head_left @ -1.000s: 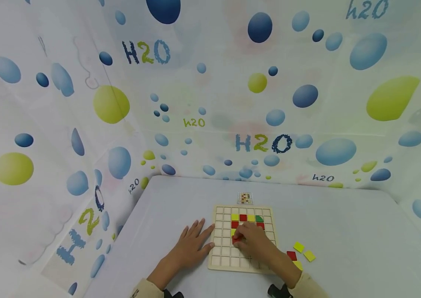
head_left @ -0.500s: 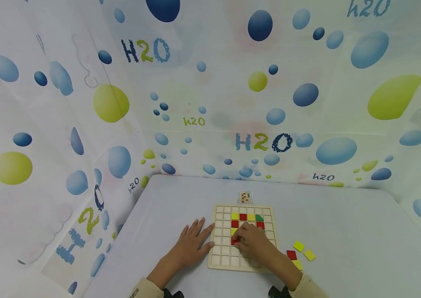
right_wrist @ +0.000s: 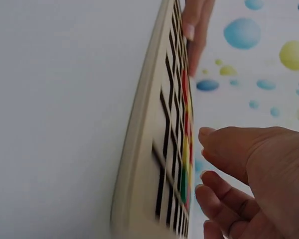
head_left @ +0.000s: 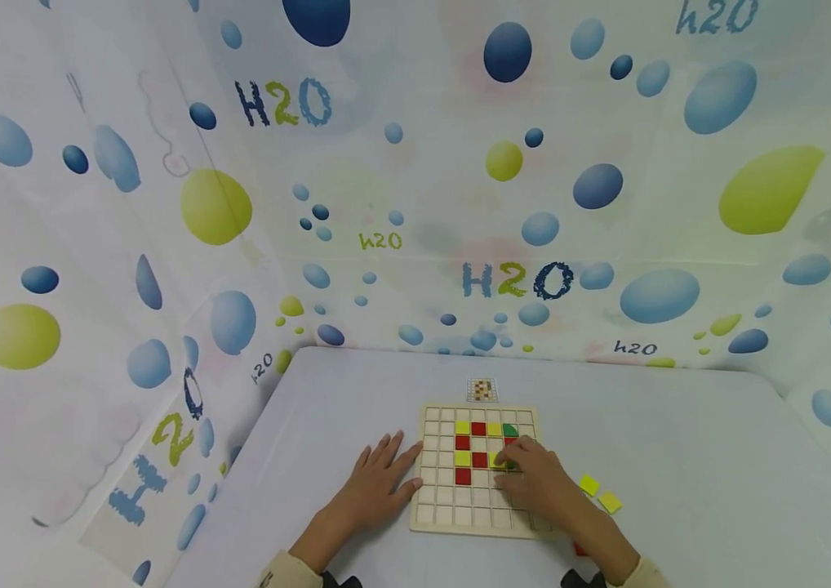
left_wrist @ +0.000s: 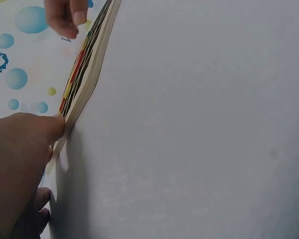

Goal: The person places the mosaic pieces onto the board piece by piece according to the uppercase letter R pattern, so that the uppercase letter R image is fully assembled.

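Observation:
A wooden grid board lies on the table with red, yellow and green tiles in its squares. My left hand rests flat beside it, the thumb and index fingertips at its left edge. Over the board's right half is my right hand, fingers loosely bent, covering part of the tiles there. In the right wrist view, thumb and fingers of the right hand stand apart with nothing between them, near the board. A red tile sits lowest in the left column of tiles.
Behind the board lies a small pattern card. Loose yellow tiles lie on the table right of the board, and a red tile is partly hidden beneath the right forearm. A printed curtain stands behind the table.
My right hand has left the lowest red tile, which now lies in its square, and has moved right across the board. The left hand has stayed in place.

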